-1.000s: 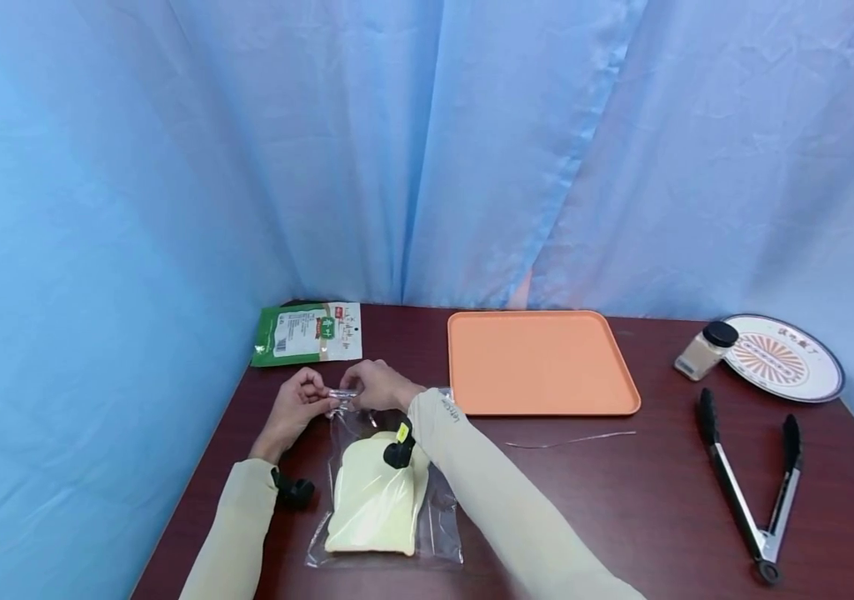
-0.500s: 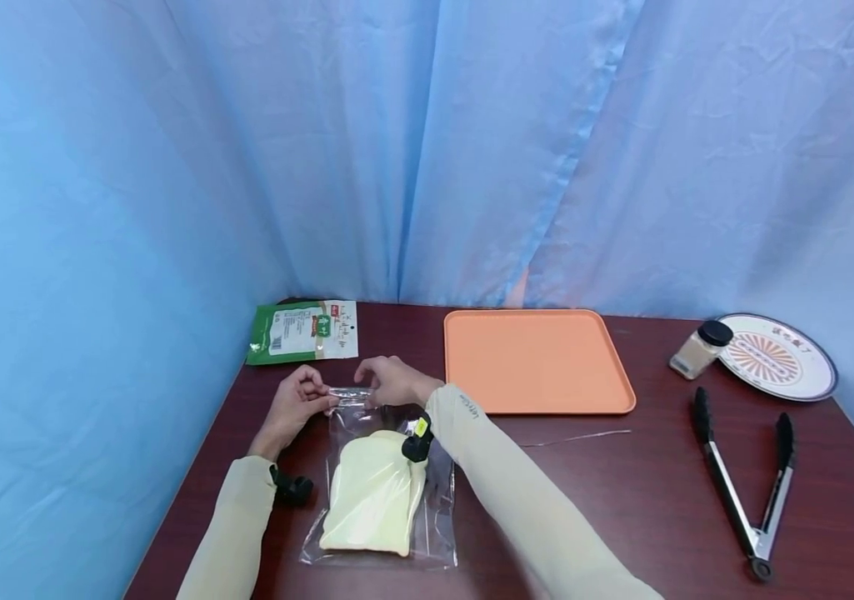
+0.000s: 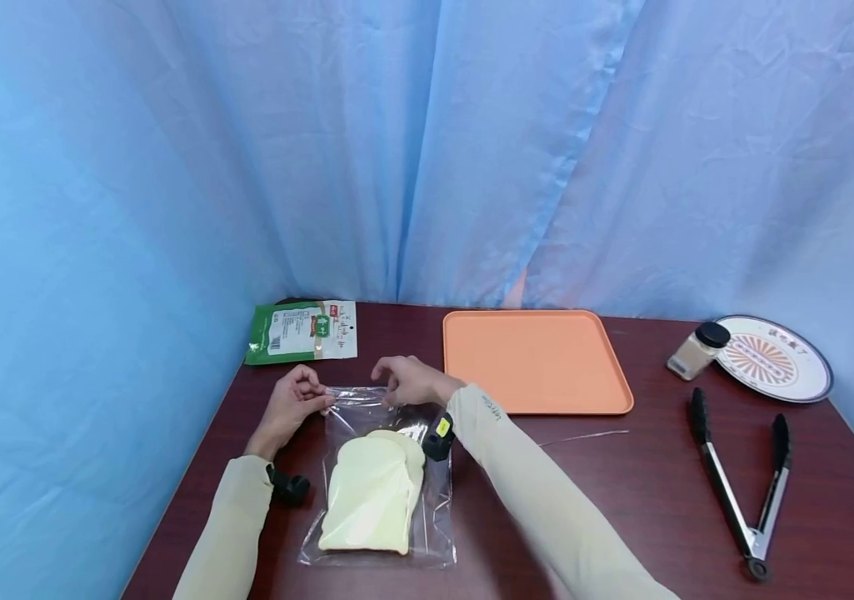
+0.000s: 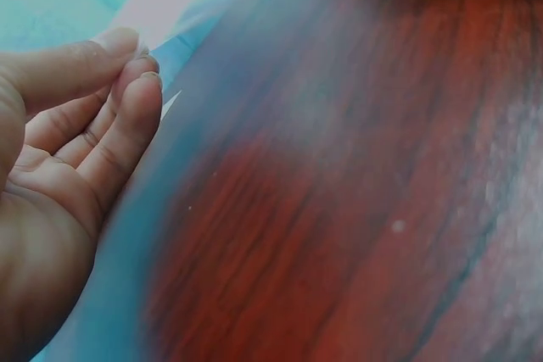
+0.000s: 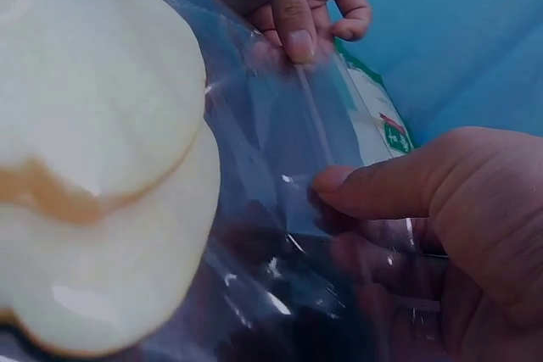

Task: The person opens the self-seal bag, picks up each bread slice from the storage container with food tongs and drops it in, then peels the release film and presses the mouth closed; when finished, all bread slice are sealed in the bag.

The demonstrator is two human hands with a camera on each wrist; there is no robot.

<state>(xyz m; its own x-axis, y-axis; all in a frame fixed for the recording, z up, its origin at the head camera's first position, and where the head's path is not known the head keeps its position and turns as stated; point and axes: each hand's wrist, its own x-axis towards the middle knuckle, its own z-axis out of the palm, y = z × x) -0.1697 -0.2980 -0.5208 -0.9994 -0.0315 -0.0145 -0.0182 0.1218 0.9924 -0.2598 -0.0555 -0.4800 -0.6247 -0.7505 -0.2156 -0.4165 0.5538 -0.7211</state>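
Observation:
A clear zip bag lies flat on the table with slices of bread inside, one slice partly over another. My left hand pinches the bag's top left corner between thumb and fingertips; the left wrist view shows the same thumb pressed to the fingers. At the zip strip, my right hand pinches the bag's top edge further right. In the right wrist view its thumb lies over the strip, with the other fingers showing through the film underneath.
Behind the hands lies a green and white packet. An orange tray is at the back middle, a thin clear strip before it. To the right are a black-lidded jar, a patterned plate and tongs.
My right hand has slid to the right along the bag's top edge, away from the left hand, and the strip between them shows more. My left hand keeps its hold on the corner.

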